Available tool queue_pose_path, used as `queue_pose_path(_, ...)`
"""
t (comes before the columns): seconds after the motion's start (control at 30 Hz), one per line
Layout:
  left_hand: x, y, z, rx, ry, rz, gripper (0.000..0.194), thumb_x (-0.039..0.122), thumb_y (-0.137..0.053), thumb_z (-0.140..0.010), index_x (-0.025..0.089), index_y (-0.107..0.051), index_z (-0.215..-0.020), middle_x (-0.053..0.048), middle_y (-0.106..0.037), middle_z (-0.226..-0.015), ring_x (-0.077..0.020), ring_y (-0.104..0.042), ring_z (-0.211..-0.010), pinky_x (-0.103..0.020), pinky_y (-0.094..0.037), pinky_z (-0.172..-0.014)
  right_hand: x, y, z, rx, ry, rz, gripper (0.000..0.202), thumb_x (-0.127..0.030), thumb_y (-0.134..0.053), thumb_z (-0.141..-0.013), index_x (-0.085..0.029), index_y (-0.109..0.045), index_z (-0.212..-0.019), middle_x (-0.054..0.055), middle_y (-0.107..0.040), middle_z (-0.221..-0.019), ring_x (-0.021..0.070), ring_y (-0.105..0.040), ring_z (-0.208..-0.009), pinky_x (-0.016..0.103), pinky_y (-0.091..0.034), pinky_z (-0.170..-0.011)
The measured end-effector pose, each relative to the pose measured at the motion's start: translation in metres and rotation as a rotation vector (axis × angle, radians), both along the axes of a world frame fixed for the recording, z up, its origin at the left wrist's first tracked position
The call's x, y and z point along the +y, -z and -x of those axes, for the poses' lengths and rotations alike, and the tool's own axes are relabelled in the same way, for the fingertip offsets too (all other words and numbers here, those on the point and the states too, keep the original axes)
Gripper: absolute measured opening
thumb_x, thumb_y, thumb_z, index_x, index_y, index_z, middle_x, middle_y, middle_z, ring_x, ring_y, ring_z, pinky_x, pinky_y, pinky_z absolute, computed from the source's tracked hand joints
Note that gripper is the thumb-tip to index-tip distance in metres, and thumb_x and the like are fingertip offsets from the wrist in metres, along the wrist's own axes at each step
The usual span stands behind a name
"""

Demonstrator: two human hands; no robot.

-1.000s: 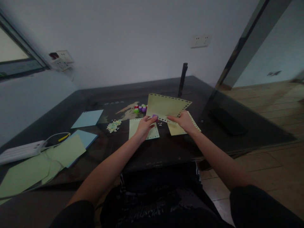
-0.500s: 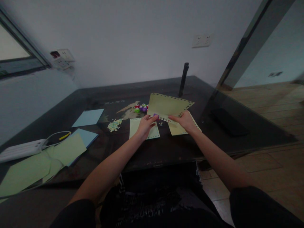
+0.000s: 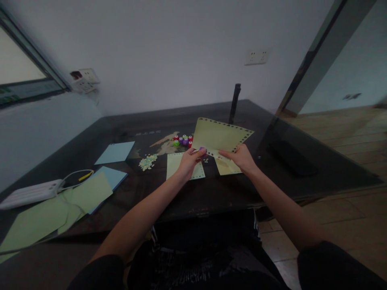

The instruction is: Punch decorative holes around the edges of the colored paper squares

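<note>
A pale yellow sheet [image 3: 222, 136] with small holes along its edges is raised and tilted above the table. At its lower left edge, my left hand [image 3: 191, 161] is closed on a small purple punch [image 3: 202, 151]. The fingers of my right hand [image 3: 242, 158] pinch the sheet's lower right edge. Beneath my left hand lies a pale green sheet [image 3: 174, 162] with a holed border, and a yellow sheet [image 3: 227, 167] is below my right hand. Several red, green and purple punches [image 3: 185, 141] stand just behind. Small paper bits [image 3: 147, 162] form a pile to their left.
Blue paper [image 3: 115, 153], green sheets [image 3: 39, 217] and a white power strip [image 3: 32, 193] with a cable occupy the left side. A black upright object [image 3: 234, 104] stands at the back; a dark flat object [image 3: 292, 158] lies right.
The view has shifted slightly, so everything appears a little lower and further right. Both hands keep hold, and the raised sheet has tilted slightly more.
</note>
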State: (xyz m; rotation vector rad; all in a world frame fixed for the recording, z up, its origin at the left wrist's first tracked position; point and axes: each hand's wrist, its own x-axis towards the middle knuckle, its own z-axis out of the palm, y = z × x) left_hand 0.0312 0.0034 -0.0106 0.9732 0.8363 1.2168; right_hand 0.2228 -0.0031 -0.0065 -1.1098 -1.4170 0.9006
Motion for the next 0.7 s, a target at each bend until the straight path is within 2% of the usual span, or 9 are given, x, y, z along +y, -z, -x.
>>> queue_pose_path(0.2, -0.004, 0.002, -0.008, 0.030, 0.026, 0.014, 0.030, 0.031, -0.079, -0.058, 0.013, -0.066, -0.079, -0.007, -0.068, -0.079, -0.0149, -0.061, -0.071, -0.029, -0.043, -0.073, -0.012, 0.004, -0.009, 0.007, 0.049, 0.029, 0.035, -0.031, -0.075, -0.060, -0.016, -0.070, -0.092, 0.010, -0.070, -0.099, 0.0284, -0.066, -0.092, 0.047, -0.051, -0.086)
queue_pose_path(0.4, -0.005, 0.009, -0.012, 0.038, 0.036, 0.024, 0.032, 0.030, -0.080, -0.057, 0.011, -0.067, -0.080, -0.008, -0.069, -0.082, -0.0151, -0.063, -0.073, -0.030, -0.044, -0.076, -0.011, 0.018, -0.013, 0.019, 0.061, 0.021, 0.038, -0.031, -0.076, -0.061, -0.017, -0.069, -0.095, 0.010, -0.070, -0.102, 0.0276, -0.066, -0.095, 0.047, -0.048, -0.091)
queue_pose_path(0.7, -0.006, 0.015, -0.014, 0.001, 0.045, 0.063, 0.032, 0.030, -0.082, -0.056, 0.010, -0.067, -0.077, -0.007, -0.068, -0.075, -0.0154, -0.063, -0.072, -0.031, -0.046, -0.076, -0.010, 0.023, -0.015, -0.005, 0.072, 0.025, 0.040, -0.030, -0.075, -0.061, -0.016, -0.068, -0.098, 0.011, -0.070, -0.103, 0.0268, -0.066, -0.094, 0.046, -0.048, -0.091)
